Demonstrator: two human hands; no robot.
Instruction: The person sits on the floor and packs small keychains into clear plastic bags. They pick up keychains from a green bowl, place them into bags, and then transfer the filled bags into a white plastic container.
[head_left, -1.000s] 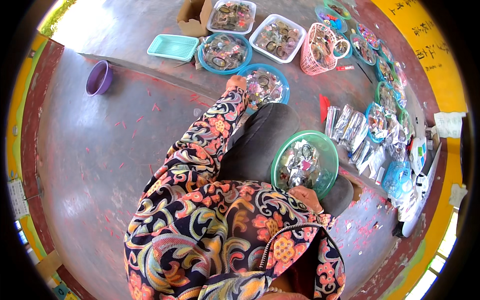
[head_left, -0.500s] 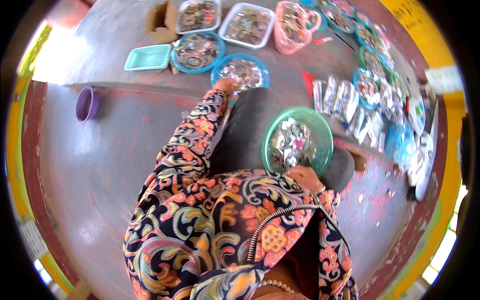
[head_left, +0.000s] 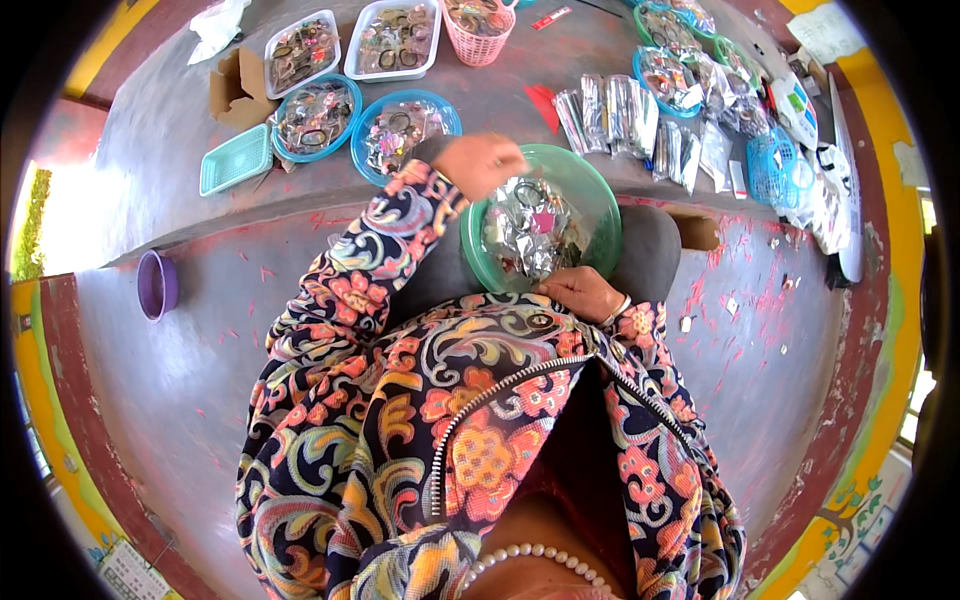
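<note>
The green bowl (head_left: 590, 190) sits on my lap, heaped with small shiny packets (head_left: 530, 225). My right hand (head_left: 580, 292) grips its near rim, fingers curled over the edge. My left hand (head_left: 482, 160) hovers over the bowl's far left rim, fingers bent loosely downward (whether they pinch anything I cannot tell). Beyond it, on the raised ledge, lie two blue bowls (head_left: 318, 118) and white trays (head_left: 392, 40) of trinkets.
</note>
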